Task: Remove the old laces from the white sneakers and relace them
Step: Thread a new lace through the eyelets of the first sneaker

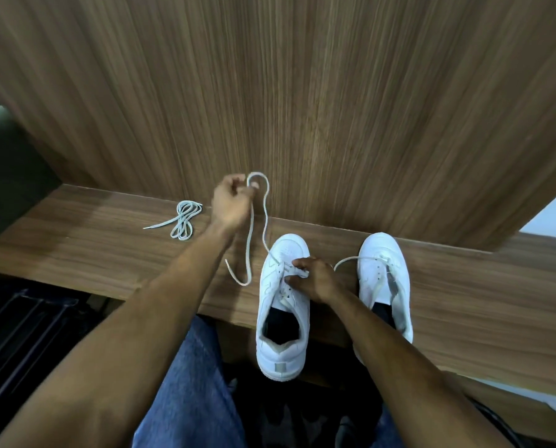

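**Lace drawn up from the left-hand sneaker**

Two white sneakers stand side by side on a wooden ledge (108,253), toes toward a tall wood-grain panel (302,92) that rises straight behind it. The nearer sneaker (283,305) sits in the middle of the view with its heel hanging over the ledge's front edge; the other sneaker (385,276) stands just to its right, partly hidden behind the right forearm.

The left hand (231,202) is raised above the ledge in front of the panel, fingers curled, pinching a white lace (265,215). The lace arches in a loop over the fingertips. One strand snakes down to the eyelets near the toe of the nearer sneaker; the other hangs down to the ledge, bends, and ends in a free tip lying to the left of the shoe.

The right hand (312,279) rests on the tongue area of the nearer sneaker, thumb and fingers closed on a bit of white at the eyelets (whether this is lace or the shoe's flap cannot be told).

The other sneaker has a lace of its own (351,260) curving out from its front eyelets toward the right hand.

A bundled spare lace (182,219) lies on the ledge well to the left, apart from both shoes. Blue jeans (189,383) show at the bottom between the forearms.
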`<state>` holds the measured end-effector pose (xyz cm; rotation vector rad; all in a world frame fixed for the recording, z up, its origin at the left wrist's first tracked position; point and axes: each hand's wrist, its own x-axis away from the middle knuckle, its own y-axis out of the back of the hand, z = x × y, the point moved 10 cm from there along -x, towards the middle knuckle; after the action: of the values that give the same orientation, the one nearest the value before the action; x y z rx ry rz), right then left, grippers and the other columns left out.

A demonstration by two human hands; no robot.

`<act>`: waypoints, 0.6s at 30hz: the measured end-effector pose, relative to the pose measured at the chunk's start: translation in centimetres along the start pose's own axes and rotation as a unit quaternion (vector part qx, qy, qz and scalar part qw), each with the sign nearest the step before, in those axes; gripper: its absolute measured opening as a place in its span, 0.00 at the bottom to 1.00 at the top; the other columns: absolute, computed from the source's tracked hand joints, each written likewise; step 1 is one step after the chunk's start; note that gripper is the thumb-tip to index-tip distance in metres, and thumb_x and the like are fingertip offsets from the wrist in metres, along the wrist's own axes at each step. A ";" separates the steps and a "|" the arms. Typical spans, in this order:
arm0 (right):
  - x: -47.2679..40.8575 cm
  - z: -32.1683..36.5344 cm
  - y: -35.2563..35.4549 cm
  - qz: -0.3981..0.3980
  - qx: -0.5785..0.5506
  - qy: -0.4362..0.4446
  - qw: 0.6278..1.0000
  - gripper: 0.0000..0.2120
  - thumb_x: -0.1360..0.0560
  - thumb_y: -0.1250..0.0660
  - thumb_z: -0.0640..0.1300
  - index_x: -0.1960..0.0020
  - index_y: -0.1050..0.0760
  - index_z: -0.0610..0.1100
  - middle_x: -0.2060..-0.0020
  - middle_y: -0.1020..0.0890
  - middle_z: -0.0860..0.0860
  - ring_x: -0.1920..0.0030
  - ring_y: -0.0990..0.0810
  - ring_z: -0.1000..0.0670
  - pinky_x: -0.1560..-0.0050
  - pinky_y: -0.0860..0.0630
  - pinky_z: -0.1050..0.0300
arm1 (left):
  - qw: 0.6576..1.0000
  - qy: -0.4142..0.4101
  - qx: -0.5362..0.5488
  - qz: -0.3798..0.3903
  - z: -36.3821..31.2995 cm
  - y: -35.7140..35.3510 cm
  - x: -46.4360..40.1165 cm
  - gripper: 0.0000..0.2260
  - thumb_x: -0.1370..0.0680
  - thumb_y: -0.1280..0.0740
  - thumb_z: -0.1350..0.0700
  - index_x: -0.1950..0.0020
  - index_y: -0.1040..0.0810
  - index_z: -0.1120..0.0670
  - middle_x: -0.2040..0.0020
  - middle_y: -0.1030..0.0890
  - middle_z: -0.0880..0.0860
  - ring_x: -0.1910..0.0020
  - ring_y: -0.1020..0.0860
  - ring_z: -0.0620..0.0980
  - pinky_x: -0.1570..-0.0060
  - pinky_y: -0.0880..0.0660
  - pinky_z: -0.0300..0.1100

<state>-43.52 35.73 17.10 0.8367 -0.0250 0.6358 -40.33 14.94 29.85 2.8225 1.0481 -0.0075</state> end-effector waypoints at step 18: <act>2.3 -2.5 0.8 -0.070 0.009 -0.123 0.990 0.13 0.29 0.29 0.57 0.53 0.25 0.49 0.53 0.17 0.50 0.50 0.18 0.44 0.48 0.22 0.50 | 0.935 0.120 -0.253 0.218 8.4 -4.2 6.1 0.11 0.27 0.35 0.54 0.70 0.24 0.54 0.67 0.23 0.53 0.62 0.25 0.51 0.54 0.27 0.48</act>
<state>-42.64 39.05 16.53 0.9212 -0.1831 0.3994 -38.09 20.99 20.70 2.5346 0.3498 0.5748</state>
